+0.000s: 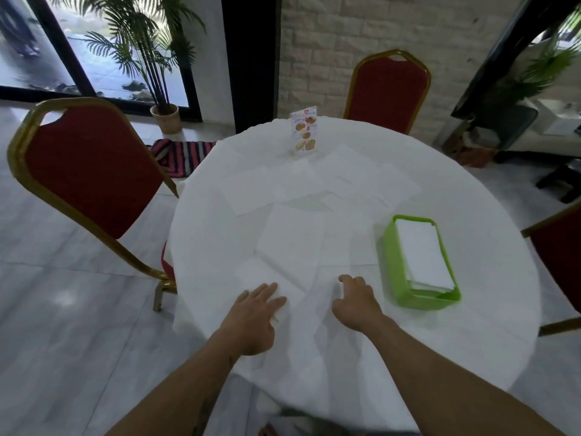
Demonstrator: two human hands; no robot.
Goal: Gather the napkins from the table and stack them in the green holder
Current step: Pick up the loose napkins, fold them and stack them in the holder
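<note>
White-clothed round table (pixel 220 234); green holder (pixel 390 262) part-filled. Left hand (pixel 256 313) flat on nearest napkin (pixel 267 278); right hand (pixel 356 302) loosely curled, empty, beside holder. White-on-white: risk snagging cloth, missing sheets beyond holder.

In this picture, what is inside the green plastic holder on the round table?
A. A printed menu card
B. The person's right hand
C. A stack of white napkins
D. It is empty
C: the green plastic holder already contains a stack of white napkins, while the printed menu card stands at the far side of the table and the right hand rests on the white tablecloth beside the holder.
</note>
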